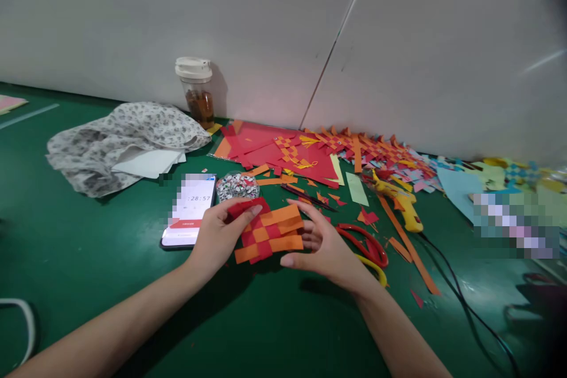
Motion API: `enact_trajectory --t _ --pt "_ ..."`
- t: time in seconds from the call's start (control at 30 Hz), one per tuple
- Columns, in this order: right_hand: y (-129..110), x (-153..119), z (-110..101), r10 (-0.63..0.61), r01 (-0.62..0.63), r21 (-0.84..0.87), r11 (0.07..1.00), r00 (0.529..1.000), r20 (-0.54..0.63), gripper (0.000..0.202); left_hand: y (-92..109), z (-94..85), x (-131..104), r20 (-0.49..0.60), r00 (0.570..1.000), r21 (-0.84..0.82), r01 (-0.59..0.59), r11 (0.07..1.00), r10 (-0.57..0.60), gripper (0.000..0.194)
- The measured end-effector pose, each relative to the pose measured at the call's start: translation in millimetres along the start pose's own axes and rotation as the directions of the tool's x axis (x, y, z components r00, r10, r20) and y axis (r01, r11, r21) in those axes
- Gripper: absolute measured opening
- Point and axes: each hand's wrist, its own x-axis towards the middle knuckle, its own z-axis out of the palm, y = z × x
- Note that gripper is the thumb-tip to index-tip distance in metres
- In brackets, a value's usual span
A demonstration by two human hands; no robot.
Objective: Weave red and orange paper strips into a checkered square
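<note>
A small woven piece of red and orange paper strips (264, 232) is held above the green table. My left hand (220, 234) pinches its upper left part, the thumb lying on the red paper. On the other side, my right hand (321, 246) is spread beside the loose orange strip ends, thumb and fingers apart; whether a fingertip touches the strips I cannot tell. Just behind the piece sits a round container of small black and white bits (238, 185). A lit phone (189, 212) lies to the left of it.
Red-handled scissors (364, 243), a yellow glue gun (410, 209) with a black cable, and orange strips lie to the right. Red sheets (257, 140) and woven paper fish (376, 150) line the back. Patterned cloth (128, 142) and a lidded cup (197, 94) stand back left.
</note>
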Motion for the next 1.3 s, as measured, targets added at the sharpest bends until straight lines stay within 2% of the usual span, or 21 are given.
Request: enact_trajectory --t 0.1,0.23,0.37,0.5,0.57,0.67,0.73,0.83,0.9,1.03,1.17,1.3 --pt "1.9 2.9 0.8 -0.04 0.047 0.051 0.998 0.992 -0.123 0.069 -0.4 0.7 -0.2 0.007 1.0 0.009 -0.006 1.0 0.006 0.016" --pt "-0.2 6.1 -1.4 -0.094 0.137 0.112 0.984 0.941 -0.324 0.06 0.4 0.9 -1.4 -0.011 1.0 0.016 -0.005 1.0 0.005 0.016" --pt "-1.2 7.2 -2.1 -0.085 0.147 0.139 0.979 0.92 -0.382 0.057 -0.2 0.8 -2.9 -0.03 0.999 -0.004 -0.014 1.0 0.014 0.017" --pt "1.0 7.9 -3.9 -0.149 0.223 0.114 0.968 0.878 -0.455 0.052 -0.7 0.6 -4.5 -0.009 1.0 0.001 -0.028 1.0 0.028 0.014" --pt "1.1 7.1 -4.1 -0.137 0.218 0.152 0.964 0.899 -0.417 0.052 -0.6 -0.1 -4.3 -0.012 1.0 0.002 -0.019 1.0 0.019 0.015" --pt "-0.4 4.5 -2.3 -0.069 0.112 0.212 0.971 0.977 -0.202 0.062 -0.5 -1.2 -2.6 -0.054 0.999 0.0 -0.005 1.0 0.005 0.019" --pt "-1.6 3.0 -0.4 -0.063 0.083 0.178 0.98 0.991 -0.117 0.066 -0.5 -1.4 -1.4 -0.068 0.998 -0.012 0.002 1.0 -0.003 0.02" --pt "-2.1 1.7 2.3 -0.12 0.136 0.071 0.988 0.973 -0.196 0.057 -0.4 0.2 -1.3 -0.021 0.999 -0.086 0.042 0.995 -0.044 0.021" --pt "-1.4 1.4 3.7 -0.172 0.175 -0.011 0.984 0.948 -0.267 0.051 -0.4 2.3 -2.5 0.025 0.996 -0.197 0.084 0.977 -0.081 0.024" --pt "1.1 0.3 6.2 -0.302 0.247 -0.202 0.948 0.897 -0.322 0.044 -0.8 6.2 -5.0 0.137 0.981 -0.374 0.177 0.91 -0.135 0.039" --pt "2.0 -1.8 8.8 -0.385 0.271 -0.349 0.897 0.868 -0.315 0.042 -1.3 8.6 -5.9 0.213 0.961 -0.334 0.244 0.91 -0.179 0.047" --pt "1.0 -2.9 9.7 -0.377 0.263 -0.347 0.9 0.869 -0.319 0.042 -1.6 9.1 -6.5 0.213 0.951 -0.236 0.274 0.932 -0.225 0.043"
